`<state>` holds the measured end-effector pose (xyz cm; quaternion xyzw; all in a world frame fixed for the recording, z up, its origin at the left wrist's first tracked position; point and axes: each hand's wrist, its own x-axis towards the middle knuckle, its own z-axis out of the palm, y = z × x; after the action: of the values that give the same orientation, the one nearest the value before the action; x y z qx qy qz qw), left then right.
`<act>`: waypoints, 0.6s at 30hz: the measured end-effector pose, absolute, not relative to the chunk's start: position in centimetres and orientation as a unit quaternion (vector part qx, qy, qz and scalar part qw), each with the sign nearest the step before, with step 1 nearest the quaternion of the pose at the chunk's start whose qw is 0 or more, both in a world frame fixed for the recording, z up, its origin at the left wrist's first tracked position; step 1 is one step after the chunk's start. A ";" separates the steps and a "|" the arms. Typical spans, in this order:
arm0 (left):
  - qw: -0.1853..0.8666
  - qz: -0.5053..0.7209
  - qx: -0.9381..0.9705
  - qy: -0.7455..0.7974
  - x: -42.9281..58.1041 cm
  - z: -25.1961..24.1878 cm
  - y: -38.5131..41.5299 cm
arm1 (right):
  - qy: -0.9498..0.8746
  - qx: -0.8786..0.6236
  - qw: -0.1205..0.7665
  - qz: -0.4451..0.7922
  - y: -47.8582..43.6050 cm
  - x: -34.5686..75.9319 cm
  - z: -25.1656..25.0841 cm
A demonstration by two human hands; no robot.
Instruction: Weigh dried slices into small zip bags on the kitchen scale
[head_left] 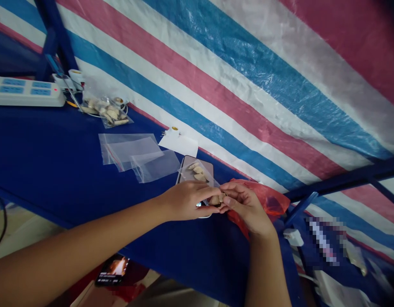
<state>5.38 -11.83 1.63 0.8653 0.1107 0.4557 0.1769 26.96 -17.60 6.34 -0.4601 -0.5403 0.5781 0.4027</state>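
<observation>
My left hand (192,200) and my right hand (248,207) meet over the front of a small digital scale (208,163). Between their fingertips is a pale, dark-edged piece (216,199) that looks like a dried mushroom slice; both hands are closed on it. Behind my left fingers, a clear plastic bag with several similar pale pieces (198,172) lies on the scale. Part of the scale's lit display (198,204) shows under my left hand. A red plastic bag (270,196) sits just behind and beside my right hand.
Clear zip bags (129,147) lie left of the scale on the blue table (56,153). Farther left are a filled clear bag (112,113) and a power strip (27,91). A white card (180,143) lies by the striped sheet (197,94). Below the edge is a phone (113,269).
</observation>
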 end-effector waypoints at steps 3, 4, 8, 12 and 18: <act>0.237 0.436 0.861 0.113 5.4 1.6 -11.8 | -0.530 -0.478 0.404 0.572 -17.6 27.0 6.3; 0.243 0.433 0.861 0.110 5.4 1.5 -11.7 | -0.528 -0.483 0.407 0.568 -17.6 26.9 6.3; 0.211 0.428 0.873 0.098 5.2 1.1 -11.4 | -0.533 -0.490 0.425 0.544 -17.4 26.8 6.0; 0.150 0.428 0.885 0.102 5.0 0.8 -11.1 | -0.539 -0.500 0.446 0.510 -17.3 26.6 5.8; 0.093 0.418 0.897 0.107 5.0 0.8 -11.0 | -0.544 -0.512 0.455 0.485 -17.1 26.6 5.7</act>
<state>4.99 -11.01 0.84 0.8973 0.1072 0.4179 0.0929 26.60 -17.15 5.69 -0.5119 -0.5439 0.4849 0.4550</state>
